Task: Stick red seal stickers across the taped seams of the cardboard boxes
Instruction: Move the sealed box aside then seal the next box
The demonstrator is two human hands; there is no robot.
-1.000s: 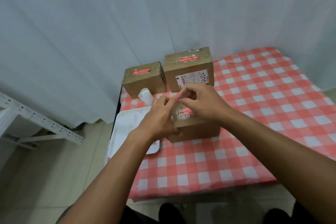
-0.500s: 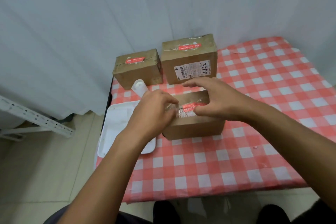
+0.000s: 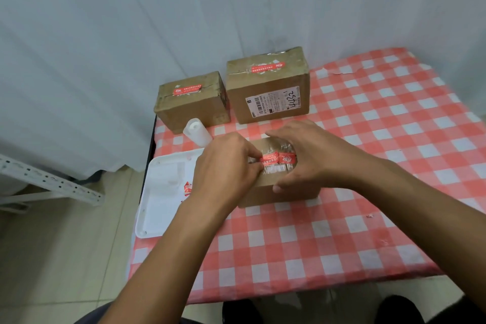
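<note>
On the checked worktop (image 3: 368, 166) the near box (image 3: 284, 193) is sitting under both hands; the right hand (image 3: 313, 158) is bracing it with loosely spread fingers while the left hand (image 3: 223, 166), fingers curled, is pressing the red sticker (image 3: 277, 158) onto the taped seam (already wrinkled), so uneven pressure could crease or skew it.

Three brown cardboard boxes on the checked cloth. Nearest box (image 3: 265, 193): clear-taped top, red seal sticker (image 3: 278, 158) lying across the seam, partly hidden under hands. Small box (image 3: 193, 104) at back left, red sticker (image 3: 187, 90) across its seam. Taller box (image 3: 268, 87) beside it, sticker (image 3: 268, 67) on top, shipping label in front.
</note>
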